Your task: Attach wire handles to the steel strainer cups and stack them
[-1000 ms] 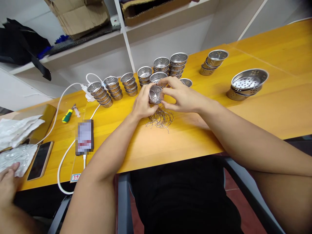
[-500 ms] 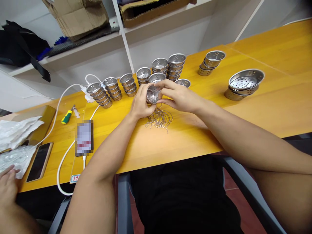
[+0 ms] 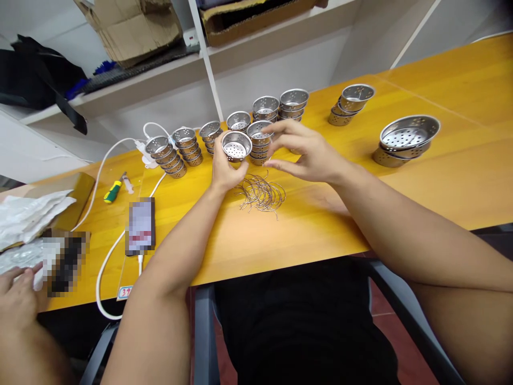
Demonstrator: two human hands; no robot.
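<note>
L hand (image 3: 226,168) grips a shiny metal cup w/ holes (image 3: 236,145), round, open top up, mid-frame. R hand (image 3: 302,152) is part open, fingers curved, near stacked cups (image 3: 259,144). Bendy wires (image 3: 262,193) lie just below.

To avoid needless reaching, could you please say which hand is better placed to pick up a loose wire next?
Probably the right hand: its thumb and fingers are parted near the wire pile, and it holds no cup. The left hand is occupied with a perforated metal cup.
</note>
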